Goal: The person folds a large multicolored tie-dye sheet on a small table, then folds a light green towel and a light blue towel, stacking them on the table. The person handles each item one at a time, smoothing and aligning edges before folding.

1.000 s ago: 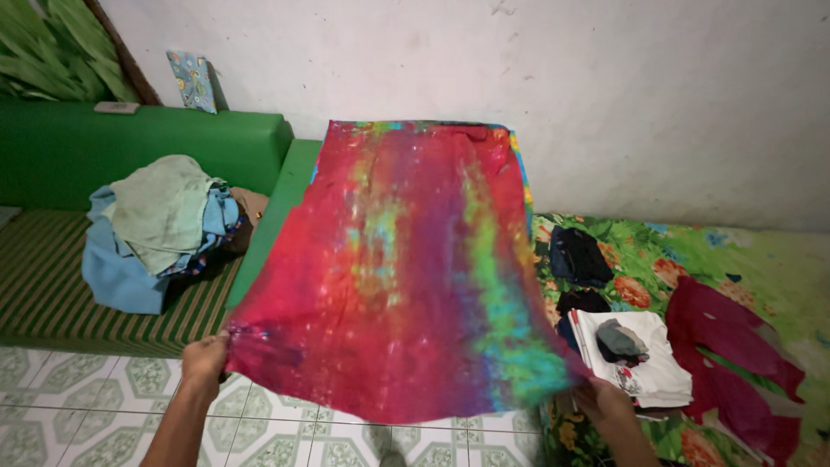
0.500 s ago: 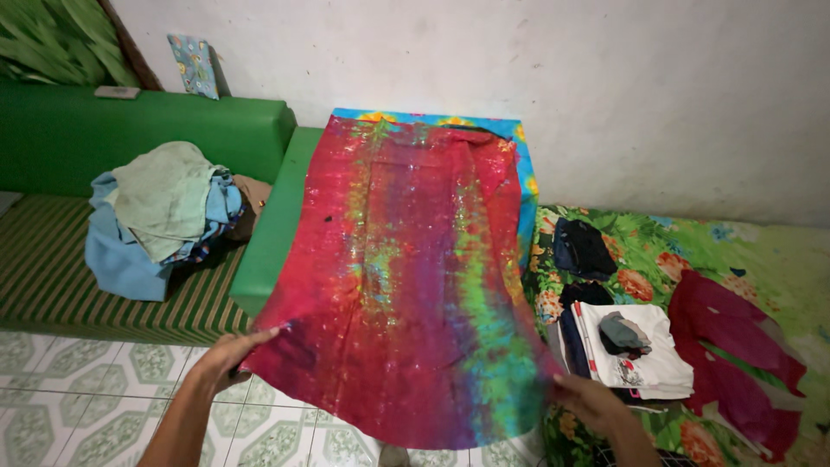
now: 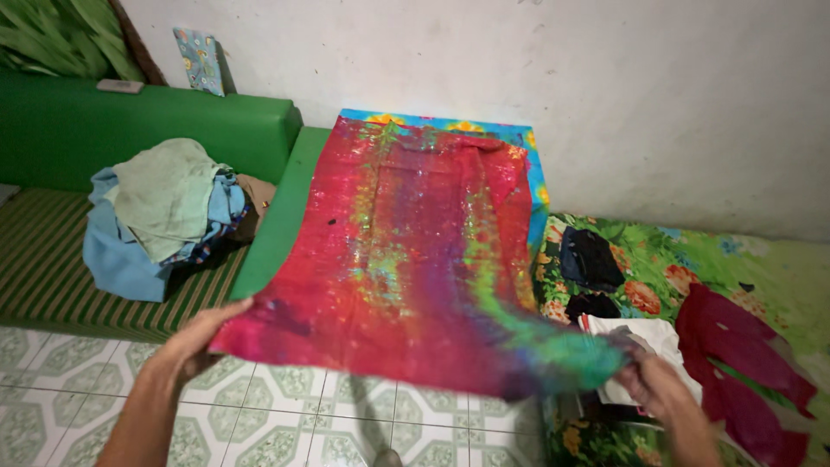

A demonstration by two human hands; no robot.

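I've got the left hand [image 3: 201, 339] pinching the near left corner of the tie-dye cloth [image 3: 415, 251], and the right hand [image 3: 659, 387] gripping the near right corner, though blur hides the fingers there. The cloth is spread over a green cushion [image 3: 275, 220], far edge by the wall. Clothes pile [image 3: 164, 212] lies left, on a green striped mat [image 3: 43, 259]. A dark red garment [image 3: 735, 355] lies right, on the flowered bedding [image 3: 692, 259].
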